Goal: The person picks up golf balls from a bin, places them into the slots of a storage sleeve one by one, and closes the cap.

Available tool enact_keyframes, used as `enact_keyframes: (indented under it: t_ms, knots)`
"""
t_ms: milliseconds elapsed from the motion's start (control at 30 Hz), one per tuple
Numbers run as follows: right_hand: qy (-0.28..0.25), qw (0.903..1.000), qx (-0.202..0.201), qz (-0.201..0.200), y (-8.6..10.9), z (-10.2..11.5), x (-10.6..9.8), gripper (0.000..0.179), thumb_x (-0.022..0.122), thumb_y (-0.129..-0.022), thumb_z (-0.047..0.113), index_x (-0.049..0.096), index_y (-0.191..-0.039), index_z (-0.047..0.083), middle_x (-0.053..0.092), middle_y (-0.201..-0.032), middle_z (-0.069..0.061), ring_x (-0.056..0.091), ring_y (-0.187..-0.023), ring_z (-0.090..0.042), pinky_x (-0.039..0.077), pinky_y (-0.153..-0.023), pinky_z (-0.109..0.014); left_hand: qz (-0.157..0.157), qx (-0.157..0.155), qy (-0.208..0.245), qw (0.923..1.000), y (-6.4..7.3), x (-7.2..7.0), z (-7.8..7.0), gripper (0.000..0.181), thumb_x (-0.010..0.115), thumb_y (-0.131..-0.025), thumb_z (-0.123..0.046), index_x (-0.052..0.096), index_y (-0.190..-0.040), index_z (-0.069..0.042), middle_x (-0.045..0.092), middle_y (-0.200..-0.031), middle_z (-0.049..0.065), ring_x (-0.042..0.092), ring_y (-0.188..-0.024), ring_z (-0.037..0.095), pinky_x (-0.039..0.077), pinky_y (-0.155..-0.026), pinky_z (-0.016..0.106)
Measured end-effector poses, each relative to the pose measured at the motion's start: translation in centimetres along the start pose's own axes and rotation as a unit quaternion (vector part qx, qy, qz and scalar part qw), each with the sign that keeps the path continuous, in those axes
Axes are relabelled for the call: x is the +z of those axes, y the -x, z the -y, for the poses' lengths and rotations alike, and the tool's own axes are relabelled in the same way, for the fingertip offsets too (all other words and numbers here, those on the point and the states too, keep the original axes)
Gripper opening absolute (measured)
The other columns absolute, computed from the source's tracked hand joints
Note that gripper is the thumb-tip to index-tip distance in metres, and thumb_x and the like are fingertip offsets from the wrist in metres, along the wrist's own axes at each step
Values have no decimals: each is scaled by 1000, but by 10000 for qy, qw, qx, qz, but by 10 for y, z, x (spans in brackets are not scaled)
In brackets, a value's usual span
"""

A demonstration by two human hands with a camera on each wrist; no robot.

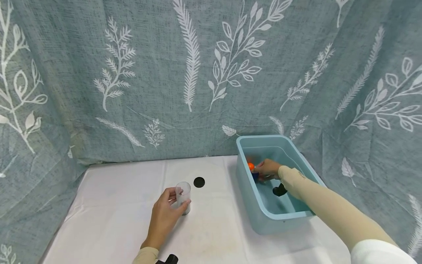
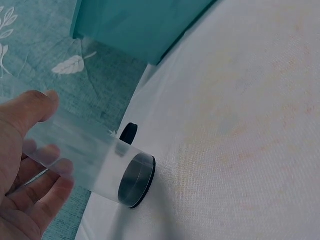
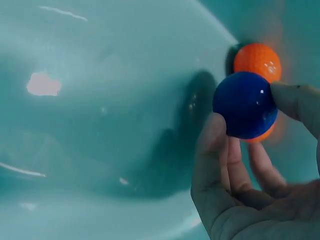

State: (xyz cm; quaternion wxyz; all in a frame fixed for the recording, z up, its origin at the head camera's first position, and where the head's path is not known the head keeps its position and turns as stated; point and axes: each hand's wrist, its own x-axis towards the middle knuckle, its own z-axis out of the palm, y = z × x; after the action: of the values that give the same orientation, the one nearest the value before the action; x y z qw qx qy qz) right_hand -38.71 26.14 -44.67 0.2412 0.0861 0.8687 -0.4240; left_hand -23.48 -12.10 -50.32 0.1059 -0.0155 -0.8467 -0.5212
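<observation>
1. Curtain (image 1: pixel 158 88) behind; white cloth (image 1: pixel 108 212) below.
2. Left hand (image 1: pixel 169 212) grasps the clear tube (image 1: pixel 183 196) over the cloth. We judge it light, stiff, slick; hold mid-wall.
3. Right hand (image 1: pixel 268 168) pinches the blue ball (image 3: pixel 245 105) inside the bin (image 1: pixel 255 209), by an orange ball (image 3: pixel 256 57). We expect smooth, hard; grip opposite sides.
4. Bin walls limit sideways room; we find space above the rim. Black disc (image 1: pixel 199 182) lies near the tube.

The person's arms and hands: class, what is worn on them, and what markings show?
The left hand and right hand are ungloved. A beige fabric sleeve with dark markings, too small to read, covers the right forearm, meeting a white fabric sleeve. A beige fabric cuff shows at the left wrist. A black fitting sits near each wrist.
</observation>
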Motion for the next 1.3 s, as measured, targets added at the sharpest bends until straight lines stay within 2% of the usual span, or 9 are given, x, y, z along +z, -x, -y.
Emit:
enact_keyframes:
  t_ms: [100,200,333,467,567,733,967,1167,1300]
  knots:
    - [-22,9999,4,133,1,-3,-5,32,68,-97,17,67,-118,-5,68,-106,-14,64,-74,-15,60,-78,-34,5,1,-12,10000,0,1,0,50,85,-84,-24,59,-123,-7,64,-123,8,66,-113,27,53,-96,36]
    - [-121,9993,-72,354,5,-4,-10,43,65,-99,18,60,-130,-11,68,-110,-16,64,-76,-14,59,-80,-34,4,-16,-13,10000,1,2,0,50,85,-84,-23,59,-123,-7,64,-123,9,66,-113,27,53,-97,37]
    - [-285,9975,-257,589,14,-2,-16,47,60,-102,17,51,-137,-14,64,-114,-18,61,-79,-15,56,-90,-38,33,-50,-20,10000,2,2,-1,49,84,-84,-22,59,-123,-6,64,-123,10,66,-113,27,53,-97,37]
    - [-538,9948,-466,729,22,1,-20,50,55,-105,15,44,-144,-13,58,-129,-24,64,-97,-19,47,-105,-45,62,-59,-68,9999,3,2,-4,49,84,-85,-21,59,-124,-5,64,-124,11,65,-115,28,53,-96,37]
    - [-824,9922,-547,754,26,4,-22,51,55,-105,15,41,-146,-12,52,-139,-29,63,-114,-29,43,-109,-47,86,-57,-69,9999,4,2,-6,49,83,-86,-22,59,-124,-5,63,-125,11,65,-116,29,53,-96,38]
    - [-1196,9876,-709,724,35,9,-26,52,55,-106,16,39,-147,-12,47,-144,-30,55,-126,-39,41,-110,-49,79,1,-89,9999,5,2,-10,49,83,-86,-22,58,-125,-4,64,-125,12,65,-115,30,54,-96,41]
    - [-1654,9800,-965,548,59,16,-30,50,54,-106,18,40,-146,-10,46,-143,-27,60,-115,-28,49,-103,-39,-34,235,-238,9994,7,3,-18,48,85,-83,-19,62,-123,-5,67,-123,12,68,-110,30,55,-94,43]
    - [-2100,9656,-1372,677,84,23,-28,49,49,-108,16,35,-149,-9,38,-150,-27,45,-135,-41,48,-104,-37,-67,487,-357,9982,12,1,-25,47,85,-82,-18,64,-121,-4,68,-121,13,69,-106,30,55,-92,44]
    - [-2321,9552,-1732,605,97,28,-25,51,52,-107,17,37,-148,-8,37,-151,-25,46,-135,-40,47,-105,-38,-28,636,-458,9969,14,0,-32,47,84,-83,-19,64,-122,-3,68,-121,14,68,-105,30,55,-90,47]
